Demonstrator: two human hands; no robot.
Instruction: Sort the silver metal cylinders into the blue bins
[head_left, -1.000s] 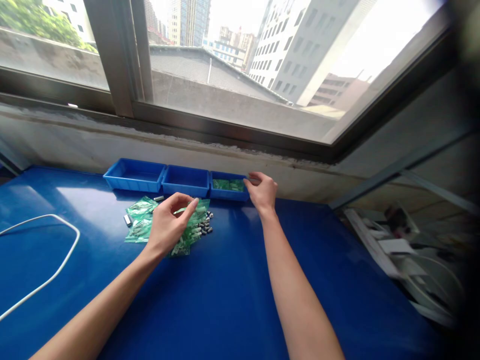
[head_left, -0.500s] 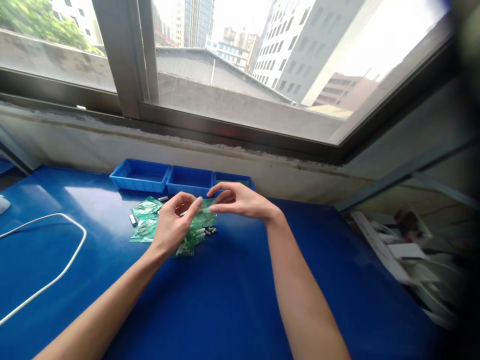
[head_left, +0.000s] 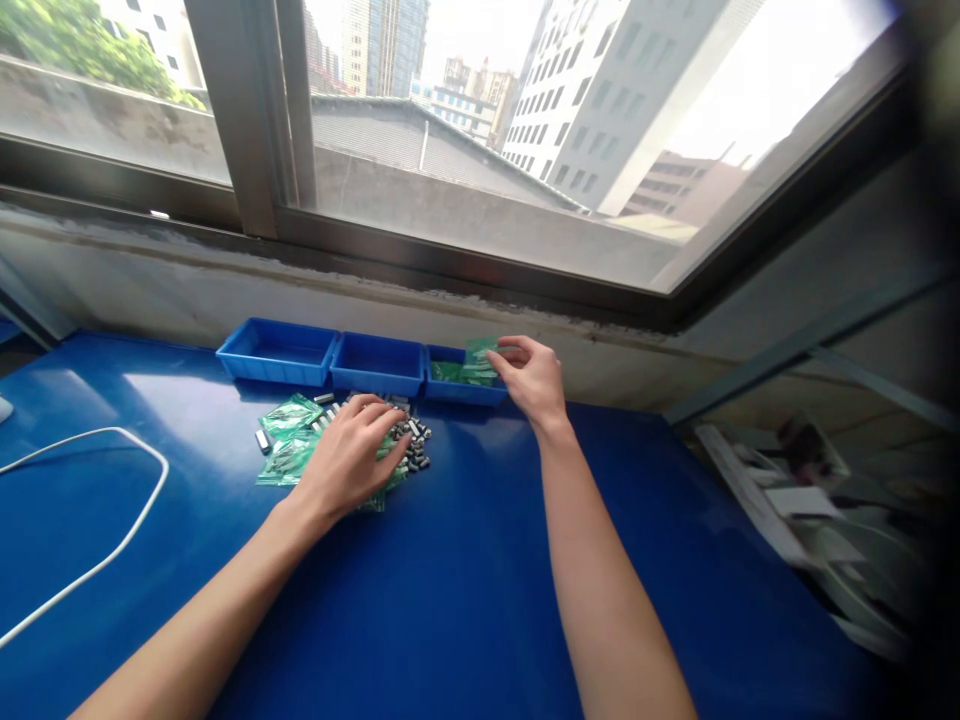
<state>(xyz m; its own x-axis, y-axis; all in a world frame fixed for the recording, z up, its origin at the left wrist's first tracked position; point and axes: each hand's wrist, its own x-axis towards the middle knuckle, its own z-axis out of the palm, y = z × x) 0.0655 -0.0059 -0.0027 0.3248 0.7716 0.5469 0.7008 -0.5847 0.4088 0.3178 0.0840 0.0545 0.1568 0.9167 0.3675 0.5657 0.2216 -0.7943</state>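
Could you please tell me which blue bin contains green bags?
The rightmost bin, by the right hand, holds green bags; the left bin and middle bin show none.

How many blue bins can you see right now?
3, in a row at the far edge of the blue table: left bin, middle bin and right bin, over which the right hand holds a green packet.

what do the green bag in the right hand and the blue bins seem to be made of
Green bag: likely thin, glossy plastic film, as it looks see-through. Blue bins: probably moulded plastic, slightly shiny, judging by their even colour and thin walls.
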